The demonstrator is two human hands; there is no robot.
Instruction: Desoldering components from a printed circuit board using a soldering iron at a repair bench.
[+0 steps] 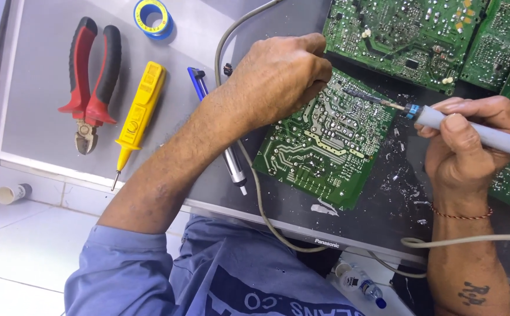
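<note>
Gripping one soldering iron, right hand; left hand fingers curled on one circuit board (three boards visible).

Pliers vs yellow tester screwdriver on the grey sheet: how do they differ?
The pliers have two red-and-black handles and short metal jaws pointing toward the person; the tester screwdriver is a single yellow body ending in a thin metal tip. The pliers look wider and bulkier; the screwdriver is slim and lies slightly tilted. Both lie untouched on the grey sheet, left of the left hand.

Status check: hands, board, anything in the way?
Left hand pressing green circuit board. Right hand gripping grey soldering iron, tip on board. Grey cable crosses beside it.
</note>
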